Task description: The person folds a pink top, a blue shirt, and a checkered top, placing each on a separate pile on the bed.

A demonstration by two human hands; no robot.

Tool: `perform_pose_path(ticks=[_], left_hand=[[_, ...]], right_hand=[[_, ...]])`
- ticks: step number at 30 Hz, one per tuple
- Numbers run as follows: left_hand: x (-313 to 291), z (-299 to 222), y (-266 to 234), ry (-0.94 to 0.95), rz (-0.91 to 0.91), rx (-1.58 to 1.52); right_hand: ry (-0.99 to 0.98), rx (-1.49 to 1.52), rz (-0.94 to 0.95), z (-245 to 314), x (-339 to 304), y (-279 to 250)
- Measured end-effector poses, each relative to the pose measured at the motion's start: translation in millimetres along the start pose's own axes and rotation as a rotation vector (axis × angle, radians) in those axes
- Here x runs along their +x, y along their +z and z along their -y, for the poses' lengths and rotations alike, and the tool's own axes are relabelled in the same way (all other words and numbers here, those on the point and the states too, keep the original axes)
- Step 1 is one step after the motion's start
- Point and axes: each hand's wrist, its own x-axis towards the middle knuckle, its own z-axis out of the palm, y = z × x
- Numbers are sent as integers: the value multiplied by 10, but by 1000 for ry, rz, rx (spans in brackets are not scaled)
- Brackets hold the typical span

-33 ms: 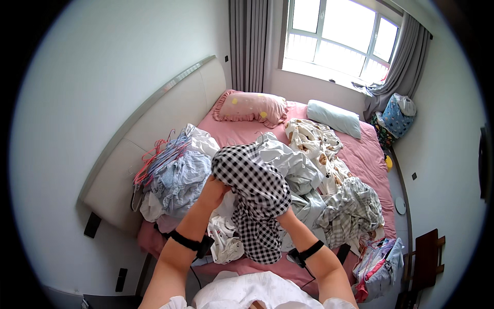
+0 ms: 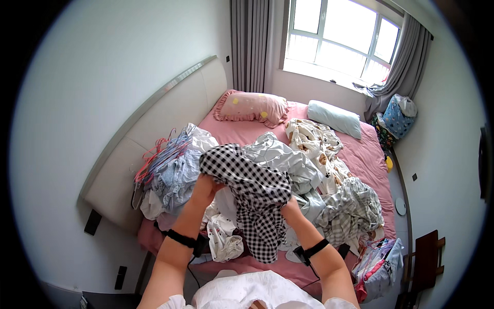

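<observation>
I hold a black-and-white checked garment (image 2: 252,193) up over the near side of a pink bed (image 2: 368,154). My left hand (image 2: 206,188) grips its upper left part. My right hand (image 2: 290,210) grips it lower on the right, partly hidden by the cloth. Both wrists wear black bands. The garment hangs down between my forearms. Beneath it lie crumpled white and grey clothes (image 2: 280,157).
A heap of light clothes with pink hangers (image 2: 167,165) lies by the padded headboard (image 2: 154,121). A pink pillow (image 2: 252,105), a pale blue pillow (image 2: 334,118), a cream patterned garment (image 2: 314,141) and a grey plaid one (image 2: 352,206) are on the bed. A wooden chair (image 2: 427,257) stands at right.
</observation>
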Motion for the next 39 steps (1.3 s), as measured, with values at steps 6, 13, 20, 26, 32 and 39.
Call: perform_pose_path(ticks=[6,13,20,26,32,39], left_hand=[[-13,-251,179,143,-101,11],[6,-78,-146,553,-284,515],[-119,604,-370,55,-293,-749],[11,801,-714,-529,-420,-170],[-56,655,-541,-324,-302,-48],[-663,142,-1007,174,-82,-326]], right_hand=[[-106,-16,-90,433,-26,-488],[-234,127,-83,449,-430,-571],[43,-336,33,-432,-983,-914],[247,-249,-31,-874,-1193,-971],[108,-8,-294,-952,-1184,-1063],[103,116,-425,-802,-1205,-977]])
